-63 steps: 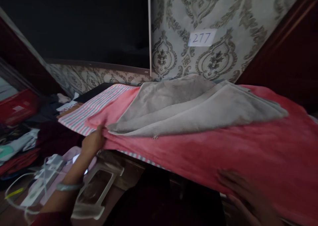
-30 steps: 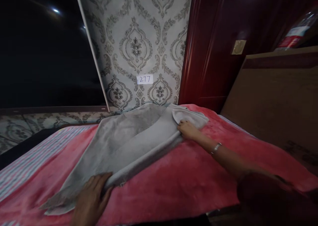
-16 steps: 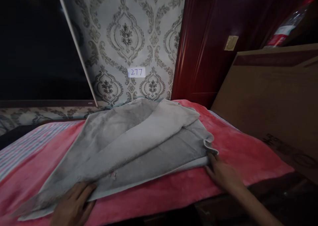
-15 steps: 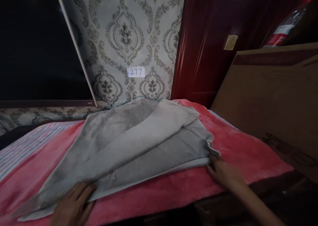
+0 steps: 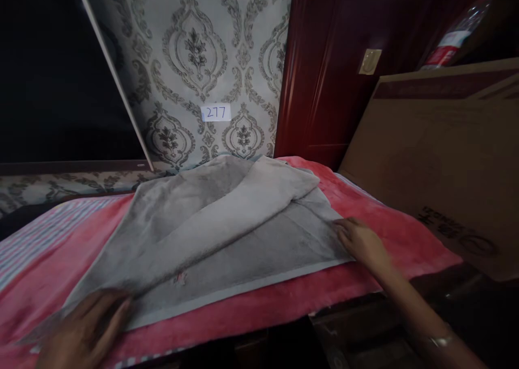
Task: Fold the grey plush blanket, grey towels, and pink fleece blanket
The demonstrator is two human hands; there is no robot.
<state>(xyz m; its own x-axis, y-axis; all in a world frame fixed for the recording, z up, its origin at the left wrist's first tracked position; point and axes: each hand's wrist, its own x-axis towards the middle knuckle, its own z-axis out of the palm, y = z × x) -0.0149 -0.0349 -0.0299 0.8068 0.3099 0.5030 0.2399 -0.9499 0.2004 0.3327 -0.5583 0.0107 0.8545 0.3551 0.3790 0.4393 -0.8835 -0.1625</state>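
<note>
Now, from my end, I see the grey cloth [image 5: 227, 217] with its crumpled right edge straightened beside the right hand [image 5: 363, 244], so its front layer lies flatter; the diagonal fold remains. The left hand [image 5: 87, 325] rests on the left end; I can't tell whether either grip pinches. Velvety nap covers plush pink blanket [image 5: 413, 242], over striped fabric [image 5: 57, 225].

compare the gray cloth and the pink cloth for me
The gray cloth lies on top; the pink cloth is underneath.
The gray cloth has a broad diagonal fold; the pink cloth looks mostly flat where it shows.
The pink cloth reaches past the gray cloth at the front and right.
Both look soft.
</note>
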